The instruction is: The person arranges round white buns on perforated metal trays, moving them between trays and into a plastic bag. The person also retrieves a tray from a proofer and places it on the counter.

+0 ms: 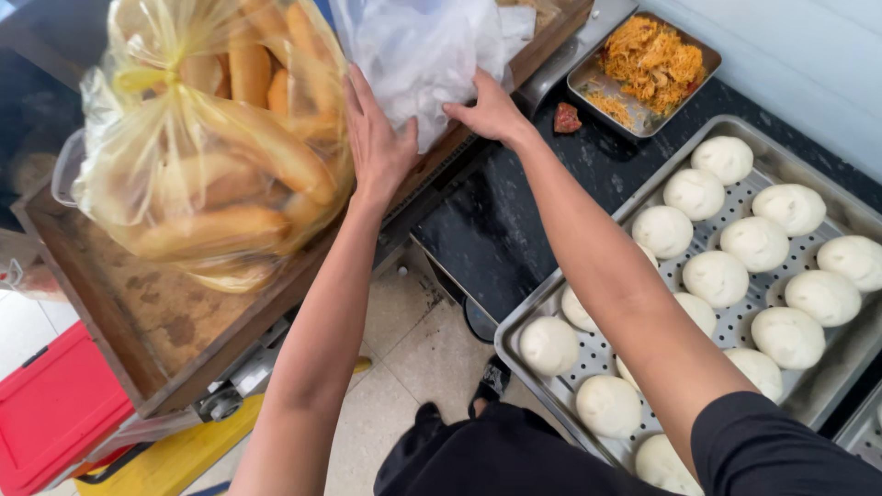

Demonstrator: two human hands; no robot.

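Note:
My left hand (377, 138) rests flat, fingers spread, against the side of a big clear yellowish plastic bag (207, 138) full of long bread loaves. The bag stands in a worn wooden tray (138, 312). My right hand (489, 108) presses on a white crumpled plastic bag (423, 46) that lies beside the bread bag at the tray's far end. Whether the fingers pinch the white plastic, I cannot tell.
A perforated metal tray (818, 174) with several round white dough buns sits on the dark counter (496, 220) at right. A smaller metal pan (643, 64) holds shredded orange food. A red box (55, 404) and a yellow one (175, 455) stand on the tiled floor below.

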